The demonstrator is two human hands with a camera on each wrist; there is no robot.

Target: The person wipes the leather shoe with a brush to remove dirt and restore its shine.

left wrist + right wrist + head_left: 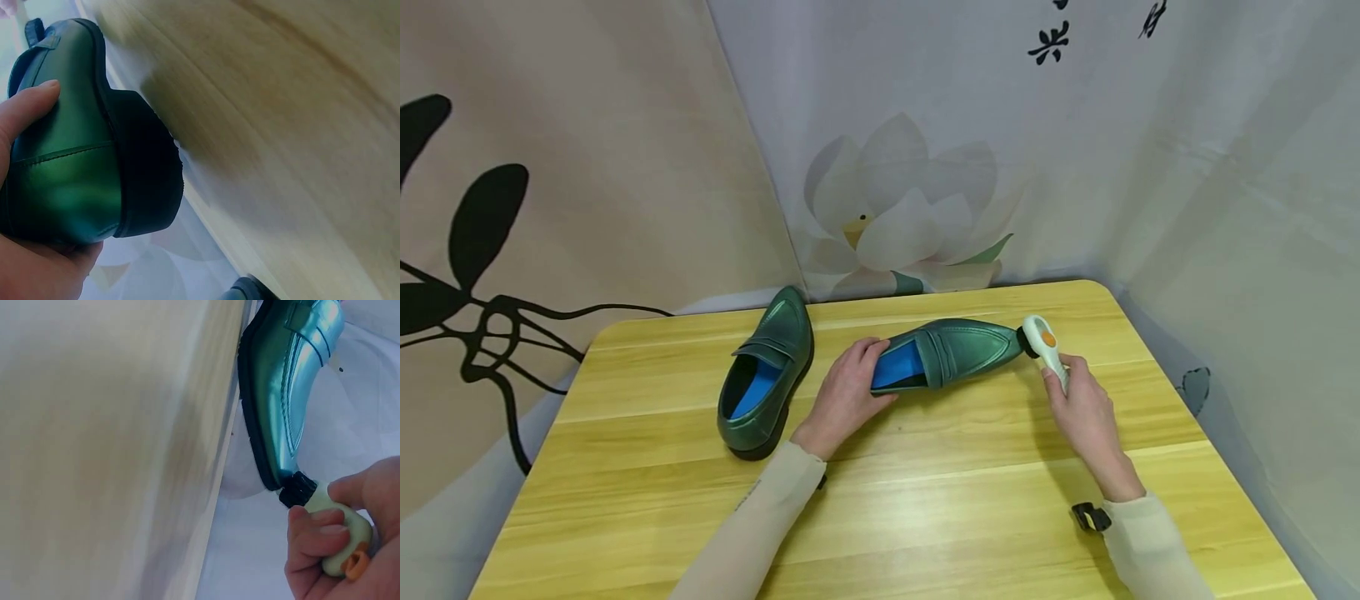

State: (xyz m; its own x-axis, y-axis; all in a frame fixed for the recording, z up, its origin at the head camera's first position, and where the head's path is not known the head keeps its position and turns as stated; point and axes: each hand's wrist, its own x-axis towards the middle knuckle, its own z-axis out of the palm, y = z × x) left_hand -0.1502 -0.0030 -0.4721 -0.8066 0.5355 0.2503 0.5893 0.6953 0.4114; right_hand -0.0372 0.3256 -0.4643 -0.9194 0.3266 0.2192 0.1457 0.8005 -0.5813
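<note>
My left hand (pixel 847 390) grips a dark green loafer (pixel 973 350) by its heel, with the thumb on one side and the fingers on the other. The loafer has a blue insole, and its pointed toe faces right. In the left wrist view its thick black heel (pixel 150 165) shows beside the thumb. My right hand (pixel 1084 410) holds a small shoe brush (pixel 1043 343) with a pale handle and an orange button. Its black bristles (pixel 298 489) are right at the tip of the toe. The palm hides part of the handle.
A matching green loafer (pixel 767 375) stands on the wooden table (pixel 955 517), left of my left hand, its toe toward the back edge. Behind the table hangs a pale curtain (pixel 910 67) with a printed lotus. A small black clip (pixel 1091 517) sits at the right wrist.
</note>
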